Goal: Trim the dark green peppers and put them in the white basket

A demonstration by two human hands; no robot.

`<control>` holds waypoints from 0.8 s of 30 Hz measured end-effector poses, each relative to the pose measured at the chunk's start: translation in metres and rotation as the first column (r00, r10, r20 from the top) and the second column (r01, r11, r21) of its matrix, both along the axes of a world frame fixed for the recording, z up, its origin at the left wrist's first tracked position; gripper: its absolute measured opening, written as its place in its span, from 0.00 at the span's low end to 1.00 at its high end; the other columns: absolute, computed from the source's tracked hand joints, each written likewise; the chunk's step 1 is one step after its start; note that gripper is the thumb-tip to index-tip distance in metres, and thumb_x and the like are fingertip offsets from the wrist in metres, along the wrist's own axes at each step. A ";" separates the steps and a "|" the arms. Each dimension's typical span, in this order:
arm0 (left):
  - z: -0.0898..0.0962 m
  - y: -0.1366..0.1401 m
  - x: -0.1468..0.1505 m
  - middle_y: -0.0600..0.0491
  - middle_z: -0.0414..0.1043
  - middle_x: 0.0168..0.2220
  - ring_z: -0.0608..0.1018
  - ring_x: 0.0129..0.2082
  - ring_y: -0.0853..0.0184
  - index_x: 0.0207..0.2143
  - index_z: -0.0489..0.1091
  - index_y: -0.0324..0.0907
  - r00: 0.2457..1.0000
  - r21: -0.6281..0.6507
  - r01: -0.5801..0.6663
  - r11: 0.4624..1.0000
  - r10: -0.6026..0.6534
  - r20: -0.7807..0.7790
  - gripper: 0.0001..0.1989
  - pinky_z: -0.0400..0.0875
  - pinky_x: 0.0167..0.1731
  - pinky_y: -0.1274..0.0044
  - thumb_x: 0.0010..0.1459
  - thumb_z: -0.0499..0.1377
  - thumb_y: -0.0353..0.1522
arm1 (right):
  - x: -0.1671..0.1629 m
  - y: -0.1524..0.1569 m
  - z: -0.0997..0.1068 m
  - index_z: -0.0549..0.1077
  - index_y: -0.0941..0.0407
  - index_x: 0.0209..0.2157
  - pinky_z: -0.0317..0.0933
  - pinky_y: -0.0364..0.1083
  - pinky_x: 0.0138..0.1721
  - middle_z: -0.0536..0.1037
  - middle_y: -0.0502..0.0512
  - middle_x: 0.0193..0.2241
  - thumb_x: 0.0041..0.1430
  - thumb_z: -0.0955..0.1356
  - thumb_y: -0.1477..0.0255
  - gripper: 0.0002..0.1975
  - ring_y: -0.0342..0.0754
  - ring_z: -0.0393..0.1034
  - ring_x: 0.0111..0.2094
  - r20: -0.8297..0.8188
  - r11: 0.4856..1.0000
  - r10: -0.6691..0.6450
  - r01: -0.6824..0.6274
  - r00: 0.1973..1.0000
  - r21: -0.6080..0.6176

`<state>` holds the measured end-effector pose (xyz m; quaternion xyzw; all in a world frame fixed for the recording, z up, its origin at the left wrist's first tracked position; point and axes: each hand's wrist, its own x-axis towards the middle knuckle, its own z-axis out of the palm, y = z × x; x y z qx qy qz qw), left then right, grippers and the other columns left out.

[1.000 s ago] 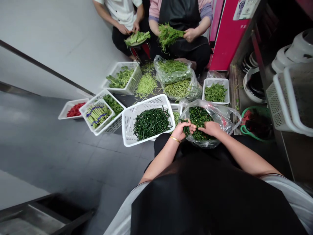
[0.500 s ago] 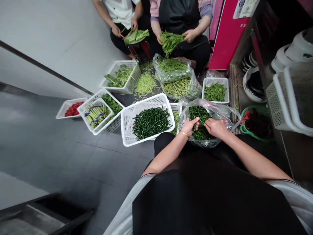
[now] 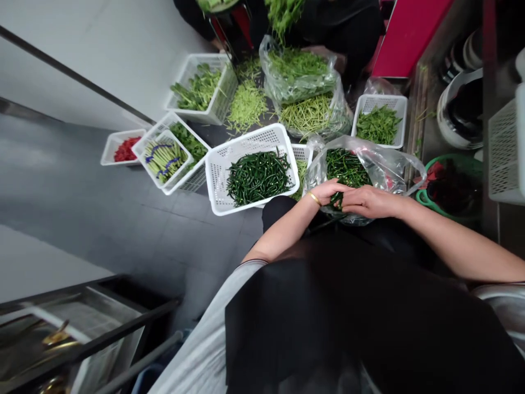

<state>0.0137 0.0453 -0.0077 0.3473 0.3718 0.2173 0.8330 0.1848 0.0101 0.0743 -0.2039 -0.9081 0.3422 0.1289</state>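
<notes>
My left hand [image 3: 329, 191], with a gold bangle at its wrist, is at the near side of an open clear plastic bag [image 3: 383, 156]. Inside the bag lie thin dark-green chili peppers [image 3: 346, 166]. A few peppers show under the left fingers, which are curled on them. My right hand [image 3: 371, 201] meets it from the right, its fingers pressed together over the left fingertips. What the right fingertips pinch is hidden. Left of the bag, a white basket [image 3: 213, 189] holds a heap of similar green chili peppers [image 3: 259, 178].
Further white baskets hold leafy greens [image 3: 378, 125], bundled green stalks [image 3: 165, 160] and red pieces [image 3: 126, 149]. A large bag of stems [image 3: 307, 114] lies ahead, near a co-worker's dark-clothed legs [image 3: 340, 33]. A green basin [image 3: 441, 205] is at right; a metal rack [image 3: 123, 328] stands at lower left.
The view has tilted down, so the co-workers' upper bodies have left the picture. My hands, apart over the bag before, now overlap at its near edge.
</notes>
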 end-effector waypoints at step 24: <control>0.037 -0.042 -0.143 0.60 0.60 0.19 0.67 0.18 0.76 0.28 0.67 0.40 0.852 0.086 -0.505 0.859 0.480 0.210 0.13 0.65 0.21 0.82 0.47 0.68 0.36 | -0.053 -0.096 -0.179 0.64 0.54 0.63 0.53 0.55 0.62 0.67 0.59 0.61 0.65 0.59 0.56 0.29 0.55 0.59 0.62 0.462 0.719 -0.006 0.325 0.887 -0.614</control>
